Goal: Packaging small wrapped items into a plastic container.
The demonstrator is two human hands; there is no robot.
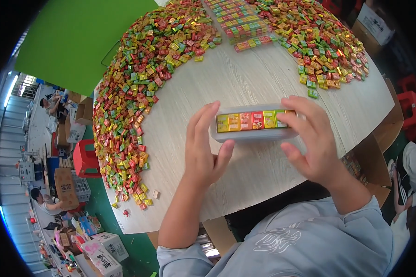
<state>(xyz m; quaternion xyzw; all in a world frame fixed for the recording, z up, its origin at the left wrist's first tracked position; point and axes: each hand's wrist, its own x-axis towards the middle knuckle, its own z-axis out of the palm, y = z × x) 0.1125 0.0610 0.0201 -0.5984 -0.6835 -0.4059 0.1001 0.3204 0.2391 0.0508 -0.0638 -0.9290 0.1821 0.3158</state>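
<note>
1. Both hands held a narrow clear plastic tray [254, 134] just above the pale wood-grain surface [259, 83], near the person's edge of it.
2. The left hand [203, 147] gripped the tray's left end, its fingers [205, 122] close together and pressed against that end, thumb below.
3. The right hand [314, 143] clamped the right end, fingers curled over the top and thumb under the tray.
4. Inside the tray sat a single row of small wrapped candies [252, 121] in yellow, orange, red and green, side by side.
5. The step in hand looked like squaring up a filled row.
6. Loose candies [138, 92] lay heaped along the left, well apart from the tray; finished rows [240, 23] stood at the far side.
7. The next move would call for a level, steady tray so the row stays seated.
</note>
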